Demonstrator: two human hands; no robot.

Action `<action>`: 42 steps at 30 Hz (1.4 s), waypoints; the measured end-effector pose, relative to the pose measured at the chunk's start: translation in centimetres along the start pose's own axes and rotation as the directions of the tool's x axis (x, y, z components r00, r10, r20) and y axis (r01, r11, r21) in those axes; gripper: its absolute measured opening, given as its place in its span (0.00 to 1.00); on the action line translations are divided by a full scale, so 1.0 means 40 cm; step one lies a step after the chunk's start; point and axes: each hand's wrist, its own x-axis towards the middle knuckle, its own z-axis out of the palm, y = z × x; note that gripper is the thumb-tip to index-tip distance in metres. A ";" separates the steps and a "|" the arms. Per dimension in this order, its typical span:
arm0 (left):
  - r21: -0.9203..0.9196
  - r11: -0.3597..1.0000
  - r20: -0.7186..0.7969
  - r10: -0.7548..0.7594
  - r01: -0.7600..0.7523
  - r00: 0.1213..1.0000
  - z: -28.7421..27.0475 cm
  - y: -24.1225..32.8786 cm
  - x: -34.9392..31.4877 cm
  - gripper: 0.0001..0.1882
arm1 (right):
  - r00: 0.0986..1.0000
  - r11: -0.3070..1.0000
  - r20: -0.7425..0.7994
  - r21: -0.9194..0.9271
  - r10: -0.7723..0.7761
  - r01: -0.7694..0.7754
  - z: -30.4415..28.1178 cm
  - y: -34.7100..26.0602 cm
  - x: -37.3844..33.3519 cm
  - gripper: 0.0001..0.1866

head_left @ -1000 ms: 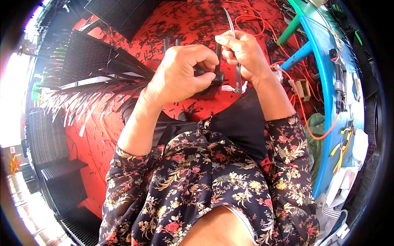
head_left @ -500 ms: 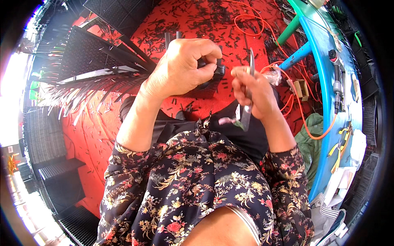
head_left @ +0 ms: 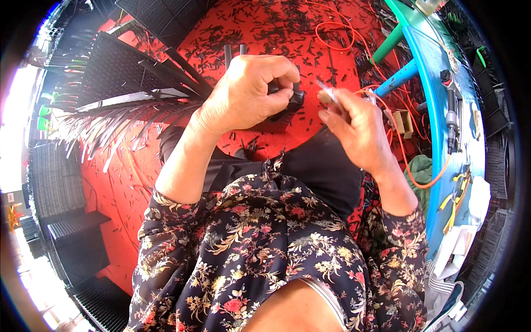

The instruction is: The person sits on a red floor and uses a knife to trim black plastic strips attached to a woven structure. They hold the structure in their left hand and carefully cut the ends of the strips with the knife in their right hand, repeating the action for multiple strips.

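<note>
My left hand [head_left: 249,91] is closed, thumb against curled fingers, on the corner of a black piece [head_left: 297,99] that mostly lies hidden under the palm. From beneath that forearm a spread of long, loose black strips [head_left: 121,113] fans out to the left, beside a black woven panel [head_left: 113,69]. To the right, apart from the left hand, my right hand [head_left: 359,130] is closed round a small knife [head_left: 322,86]. Only a short bit of its blade shows past the fingers; the handle is hidden in the grip.
Many short black offcuts [head_left: 265,27] litter the red floor covering [head_left: 119,188]. A blue bench [head_left: 442,166] runs along the right, with an air tool [head_left: 452,116] on it. An orange hose [head_left: 410,171] loops down from there, near a small cardboard box [head_left: 404,123]. Dark woven pieces [head_left: 80,243] stand at left.
My right hand has moved slightly right and turned, so the knife's blade no longer stands upright in sight. The left hand keeps its grip almost in the same place.
</note>
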 end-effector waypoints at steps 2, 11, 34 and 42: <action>-0.010 1.000 -0.005 -0.010 0.010 1.000 0.004 0.005 -0.002 0.07 | 0.999 0.987 -0.001 0.155 0.047 -0.046 0.014 0.021 0.030 0.14; -0.051 0.999 0.029 -0.010 0.011 1.000 0.014 0.000 -0.010 0.07 | 0.960 0.968 0.152 0.120 -0.235 0.218 -0.005 0.003 0.124 0.10; -0.091 0.984 0.055 -0.150 0.154 0.987 -0.012 -0.052 0.054 0.07 | 0.971 0.954 0.045 0.201 -0.237 0.223 0.003 0.046 0.186 0.13; -0.091 0.977 0.068 -0.185 0.191 0.980 -0.022 -0.052 0.078 0.06 | 0.989 0.815 -0.093 0.578 0.118 -0.043 0.062 0.113 0.137 0.10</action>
